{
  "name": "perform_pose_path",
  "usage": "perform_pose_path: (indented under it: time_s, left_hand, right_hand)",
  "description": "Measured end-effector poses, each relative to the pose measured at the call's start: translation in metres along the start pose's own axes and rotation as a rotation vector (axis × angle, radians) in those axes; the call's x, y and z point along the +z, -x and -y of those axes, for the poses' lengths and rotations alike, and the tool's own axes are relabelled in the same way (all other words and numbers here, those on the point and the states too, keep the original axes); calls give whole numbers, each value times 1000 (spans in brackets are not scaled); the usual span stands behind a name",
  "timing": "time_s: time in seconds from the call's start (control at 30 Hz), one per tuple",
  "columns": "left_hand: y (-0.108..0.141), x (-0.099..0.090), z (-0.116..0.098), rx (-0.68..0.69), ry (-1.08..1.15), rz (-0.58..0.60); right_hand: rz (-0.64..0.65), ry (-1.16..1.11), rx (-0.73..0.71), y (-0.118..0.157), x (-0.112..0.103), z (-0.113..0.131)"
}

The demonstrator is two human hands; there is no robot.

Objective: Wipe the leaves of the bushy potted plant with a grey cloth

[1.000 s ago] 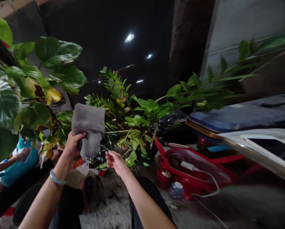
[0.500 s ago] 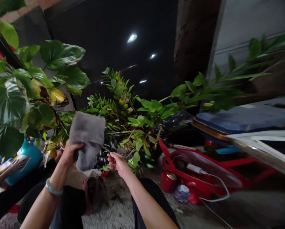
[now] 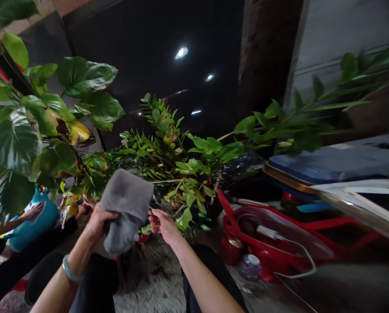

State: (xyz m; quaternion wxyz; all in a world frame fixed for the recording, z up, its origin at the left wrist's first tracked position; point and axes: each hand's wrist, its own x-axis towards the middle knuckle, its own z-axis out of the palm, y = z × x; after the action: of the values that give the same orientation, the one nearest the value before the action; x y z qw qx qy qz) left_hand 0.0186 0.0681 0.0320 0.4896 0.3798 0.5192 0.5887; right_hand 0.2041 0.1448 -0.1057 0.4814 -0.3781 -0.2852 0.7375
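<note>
My left hand (image 3: 98, 221), with a pale bracelet at the wrist, grips a fuzzy grey cloth item (image 3: 127, 200) by its left side. The fabric stands up above the hand and hangs below it. Just right of the fabric, my right hand (image 3: 161, 224) has its fingers curled together in a pinch near the edge; whatever is between the fingertips is too small to make out. Green leafy plants (image 3: 194, 167) spread behind both hands.
Large-leafed stems (image 3: 14, 139) hang at the left. Beyond them a person's hand (image 3: 34, 211) touches a turquoise object (image 3: 47, 221). On the right are a red basket (image 3: 279, 248) with a white cable, a clear jar (image 3: 250, 266) and a blue-topped stool (image 3: 334, 163).
The grey cloth item has moved slightly right and down with my left hand, and tilted. It is now closer to my right hand, which has barely moved.
</note>
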Motion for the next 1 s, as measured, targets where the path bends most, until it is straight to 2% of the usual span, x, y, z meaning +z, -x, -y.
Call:
perform_pose_path:
  time_s: [0.1, 0.17, 0.2, 0.33, 0.4, 0.5, 0.57, 0.63, 0.73, 0.8, 0.83, 0.9, 0.97, 1.0]
  left_hand:
    - [-23, 11, -19, 160, 160, -146]
    - [-31, 18, -11, 176, 192, -255]
    - [-29, 20, -2, 139, 155, -257]
    - [-3, 7, 41, -134, -124, -41]
    - [7, -2, 42, -175, -142, 8]
    - [0, -3, 14, -45, -37, -43]
    - [-18, 7, -10, 93, 43, -108]
    - [-40, 22, -23, 220, 88, -153]
    - [-60, 40, -12, 302, -19, -213]
    - [-58, 43, 6, 235, -161, -224]
    - [-54, 42, 15, 180, -213, -196]
    - [-41, 38, 22, 84, -267, -59]
    - [-31, 36, 12, 75, -284, 96]
    - [-29, 37, 3, 114, -284, 147]
  right_hand:
    - [28, -47, -30, 3, 3, 1]
    - [21, -46, -17, 3, 4, -1]
    - [4, -32, 4, 2, 4, -2]
    - [-76, 55, 71, 0, 2, -6]
    - [-62, 58, 57, -1, 2, -6]
    - [-8, 13, 30, 0, 4, -6]
    - [13, -11, 15, 1, 6, -5]
    - [23, -17, 7, 1, 9, -6]
    - [-14, 15, 51, -1, 10, -8]
    - [-50, 49, 98, -2, 8, -10]
    - [-58, 59, 108, -3, 7, -11]
    - [-63, 63, 98, -4, 5, -12]
    - [-80, 61, 77, -5, 3, -13]
    - [-90, 60, 69, -6, 2, -12]
